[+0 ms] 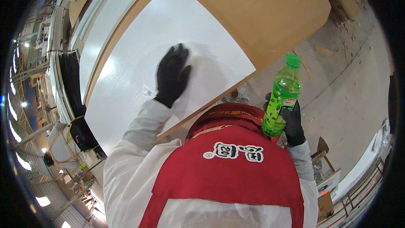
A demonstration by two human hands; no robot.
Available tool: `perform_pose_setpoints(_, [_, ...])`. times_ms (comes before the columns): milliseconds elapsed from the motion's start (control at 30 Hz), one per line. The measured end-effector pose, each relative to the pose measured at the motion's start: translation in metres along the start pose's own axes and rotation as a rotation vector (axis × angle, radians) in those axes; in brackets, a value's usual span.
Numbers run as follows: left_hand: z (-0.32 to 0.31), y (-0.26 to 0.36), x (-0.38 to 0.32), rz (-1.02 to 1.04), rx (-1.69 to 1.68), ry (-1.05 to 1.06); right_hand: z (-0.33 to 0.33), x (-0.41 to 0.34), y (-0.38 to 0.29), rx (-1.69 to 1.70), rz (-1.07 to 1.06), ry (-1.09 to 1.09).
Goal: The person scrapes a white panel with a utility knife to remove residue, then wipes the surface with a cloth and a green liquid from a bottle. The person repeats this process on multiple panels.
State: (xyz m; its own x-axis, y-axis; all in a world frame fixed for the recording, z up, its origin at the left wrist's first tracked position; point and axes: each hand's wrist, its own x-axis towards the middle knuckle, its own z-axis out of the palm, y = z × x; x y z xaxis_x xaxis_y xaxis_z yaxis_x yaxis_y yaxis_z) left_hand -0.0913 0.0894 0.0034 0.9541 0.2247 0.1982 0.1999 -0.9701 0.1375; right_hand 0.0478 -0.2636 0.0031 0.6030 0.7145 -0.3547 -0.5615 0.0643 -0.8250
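Note:
My left hand (173, 75), in a black glove, lies over the glossy white panel (136, 47) with its fingers close together and the thumb a little apart; it grips nothing. A small label bearing print (147, 91) is on the panel beside my left wrist. The panel rests on a larger brown board (269, 15). My right hand (292, 123), also in a dark glove, is closed around a green plastic bottle (283, 96) with its green cap on. The bottle is held at the right of my red apron (227, 171), beyond the board's edge.
More white panels (104, 34) lie along the left of the brown board. A black bag or case (83, 134) stands at the lower left. The concrete floor (341, 69) at the right bears wood scraps. An open box (326, 171) with contents is at the lower right.

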Motion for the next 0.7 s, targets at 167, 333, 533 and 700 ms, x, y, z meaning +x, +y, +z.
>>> perform_pose_setpoints(167, [0.024,0.088,0.059,0.115,-0.159,0.081,0.003,0.01,0.002,-0.047,0.081,-0.1])
perform_pose_setpoints(333, [-0.001,0.04,-0.029,0.243,-0.171,-0.049,0.002,0.008,-0.004,0.076,0.043,-0.146])
perform_pose_setpoints(533, [-0.006,0.05,-0.045,0.195,-0.153,-0.046,-0.017,0.011,0.008,-0.012,0.027,-0.162])
perform_pose_setpoints(700, [0.018,0.116,0.042,0.23,-0.221,0.043,-0.012,0.014,0.009,-0.082,0.054,-0.208])
